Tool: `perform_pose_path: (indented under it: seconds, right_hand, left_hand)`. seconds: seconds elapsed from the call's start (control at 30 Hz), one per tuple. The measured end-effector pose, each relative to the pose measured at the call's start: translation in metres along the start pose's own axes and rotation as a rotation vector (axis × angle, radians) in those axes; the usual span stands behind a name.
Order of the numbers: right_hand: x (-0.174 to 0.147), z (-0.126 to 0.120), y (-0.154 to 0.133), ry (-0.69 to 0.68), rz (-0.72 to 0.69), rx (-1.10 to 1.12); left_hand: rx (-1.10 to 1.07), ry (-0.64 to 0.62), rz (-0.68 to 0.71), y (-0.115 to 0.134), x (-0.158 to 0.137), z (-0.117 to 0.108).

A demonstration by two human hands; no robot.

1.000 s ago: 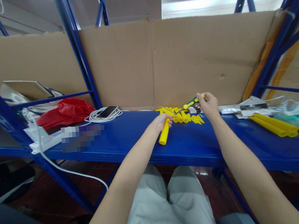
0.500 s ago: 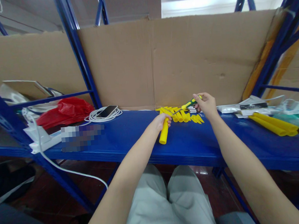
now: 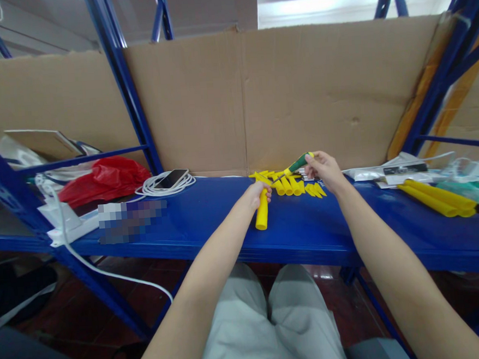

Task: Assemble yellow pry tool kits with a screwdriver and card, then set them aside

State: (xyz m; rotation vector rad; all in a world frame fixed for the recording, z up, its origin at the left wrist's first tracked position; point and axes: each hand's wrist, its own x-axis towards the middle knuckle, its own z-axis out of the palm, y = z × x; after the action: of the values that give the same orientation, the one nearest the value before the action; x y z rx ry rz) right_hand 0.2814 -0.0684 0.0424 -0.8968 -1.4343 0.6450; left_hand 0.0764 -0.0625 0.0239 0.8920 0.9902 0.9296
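My left hand point(image 3: 260, 193) is closed around a yellow tube point(image 3: 262, 216), which leans over the blue shelf with its open end toward me. Between the thumb and fingers of my right hand point(image 3: 323, 169) is a screwdriver point(image 3: 298, 164) with a green and yellow handle. Its thin shaft slants down to the left and reaches my left hand; the tip is hidden there. Just behind and right of my left hand lie several short yellow tubes point(image 3: 291, 185) in a row. Beside them are small pointed yellow pieces point(image 3: 316, 190).
Two longer yellow tubes point(image 3: 437, 198) lie on the blue shelf point(image 3: 209, 220) at the right, near white packets point(image 3: 403, 172). At the left are a phone point(image 3: 173, 178) on a coiled white cable point(image 3: 150, 187) and a red plastic bag point(image 3: 104, 179). Cardboard point(image 3: 299, 98) closes the back.
My right hand has shifted slightly left with the screwdriver, whose handle now tilts up more steeply. My left hand and its yellow tube have barely moved.
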Motion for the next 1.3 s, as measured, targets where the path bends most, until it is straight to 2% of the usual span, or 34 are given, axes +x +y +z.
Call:
perform_pose_path:
  seconds: [0.3,0.47,0.77,1.13,1.3]
  right_hand:
    - [0.002,0.007,-0.001,0.181,-0.001,-0.004]
    - [0.000,0.004,0.001,0.124,-0.013,-0.003]
    - [0.001,0.000,-0.001,-0.037,0.056,0.199]
    - [0.004,0.001,0.008,0.137,0.033,0.117]
    - [0.002,0.001,0.005,0.117,0.014,0.132]
  left_hand:
    - [0.058,0.007,0.033,0.000,-0.003,0.003]
    - [0.066,0.018,0.033,0.000,-0.005,0.004]
    - [0.047,0.045,0.031,0.000,-0.008,0.006]
    - [0.016,0.051,0.032,-0.001,-0.007,0.005]
    - [0.020,0.055,0.028,0.000,-0.009,0.005]
